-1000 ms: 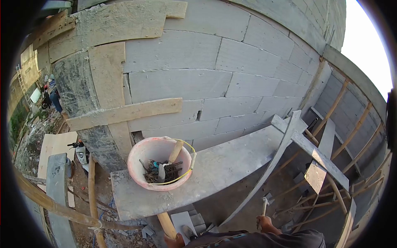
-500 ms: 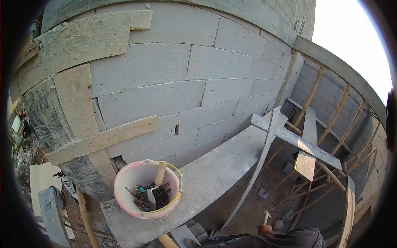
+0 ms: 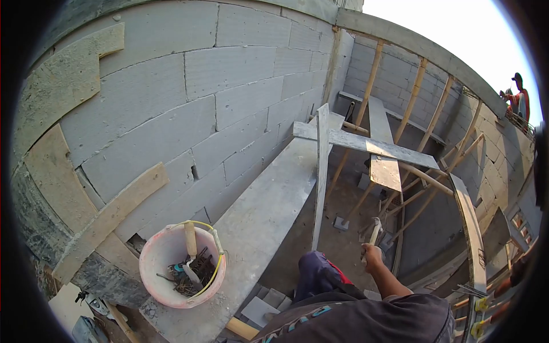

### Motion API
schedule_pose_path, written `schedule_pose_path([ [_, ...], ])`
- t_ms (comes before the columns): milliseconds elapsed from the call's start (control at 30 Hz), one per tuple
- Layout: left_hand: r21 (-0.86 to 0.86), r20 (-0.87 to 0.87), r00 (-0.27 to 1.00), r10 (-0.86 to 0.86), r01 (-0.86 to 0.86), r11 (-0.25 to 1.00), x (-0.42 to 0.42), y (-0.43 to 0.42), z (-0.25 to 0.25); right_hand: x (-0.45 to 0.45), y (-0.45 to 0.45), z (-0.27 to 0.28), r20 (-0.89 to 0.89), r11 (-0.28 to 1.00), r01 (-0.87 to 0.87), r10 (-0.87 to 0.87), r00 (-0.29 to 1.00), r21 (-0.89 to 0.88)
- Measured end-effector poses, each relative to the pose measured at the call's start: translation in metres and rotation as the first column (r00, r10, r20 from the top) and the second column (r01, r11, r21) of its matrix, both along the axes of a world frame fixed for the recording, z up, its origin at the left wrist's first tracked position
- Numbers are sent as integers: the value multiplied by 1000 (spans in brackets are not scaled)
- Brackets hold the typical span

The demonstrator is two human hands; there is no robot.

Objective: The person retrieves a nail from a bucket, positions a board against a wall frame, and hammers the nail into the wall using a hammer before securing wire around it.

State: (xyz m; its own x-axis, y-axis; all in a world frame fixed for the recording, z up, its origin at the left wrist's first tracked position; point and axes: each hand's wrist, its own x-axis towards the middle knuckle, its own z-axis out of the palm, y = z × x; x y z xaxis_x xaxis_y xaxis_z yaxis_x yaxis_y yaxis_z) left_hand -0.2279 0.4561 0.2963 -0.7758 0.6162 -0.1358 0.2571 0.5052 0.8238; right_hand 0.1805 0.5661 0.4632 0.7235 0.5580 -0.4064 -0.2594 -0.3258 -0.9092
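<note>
My right hand (image 3: 373, 255), at the lower right, is wrapped round the wooden handle of a hammer (image 3: 376, 228), whose metal head points up and away from me. My left hand does not show. A pale pink-rimmed bucket (image 3: 150, 263) stands on the grey plank (image 3: 257, 214) at the lower left. Inside it lie nails and a trowel (image 3: 191, 240) with its wooden handle leaning up, and the bucket's yellow handle rests along the right side. One bent knee (image 3: 314, 271) shows beside the plank.
A block wall (image 3: 148, 114) runs along the left with boards (image 3: 108, 220) fixed to it. A narrow upright board (image 3: 321, 171) and a crossing plank (image 3: 389, 150) stand ahead. Bamboo poles (image 3: 413, 100) rise beyond. Another person (image 3: 519, 103) is at the upper right.
The view has swung right, so the bucket and wall sit further left. My right hand, still holding the hammer, shows more of its forearm. My left hand has left the view; my knee has appeared.
</note>
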Motion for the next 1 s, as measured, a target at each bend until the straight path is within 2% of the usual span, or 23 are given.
schedule_pose_path([
  [167,-13,-16,999,33,-33,999,-5,-32,-29,-3,9,77,262,985,-69,26,965,156],
  [233,-18,-12,998,56,-56,998,-3,-47,-44,-2,19,112,386,966,-183,101,917,181],
  [267,-23,-7,997,82,-82,996,-1,-57,-52,-10,23,136,410,970,-187,108,906,157],
  [367,-47,10,987,161,-160,986,20,-83,-69,-9,55,181,536,908,-398,274,798,129],
  [400,-46,13,982,186,-186,982,27,-86,-74,-13,69,191,536,858,-478,317,782,188],
  [467,-71,20,978,209,-207,976,39,-90,-76,-29,95,216,620,809,-580,407,671,96],
  [533,-119,72,972,222,-212,970,40,-93,-62,-44,123,229,665,655,-755,556,498,18],
  [600,-176,139,965,224,-198,964,35,-90,-40,-82,143,241,644,563,-822,662,384,-89],
  [700,-252,215,937,277,-221,942,34,-84,-19,-126,185,241,607,298,-934,785,124,-195],
  [800,-267,179,936,303,-250,931,36,-79,1,-183,228,249,611,66,-949,778,-145,-308],
  [900,-272,154,934,323,-274,922,41,-85,-19,-257,245,273,583,-31,-882,739,-337,-471],
  [1000,-353,148,934,325,-257,899,40,-81,-6,-312,276,276,532,-182,-793,652,-540,-582],
])
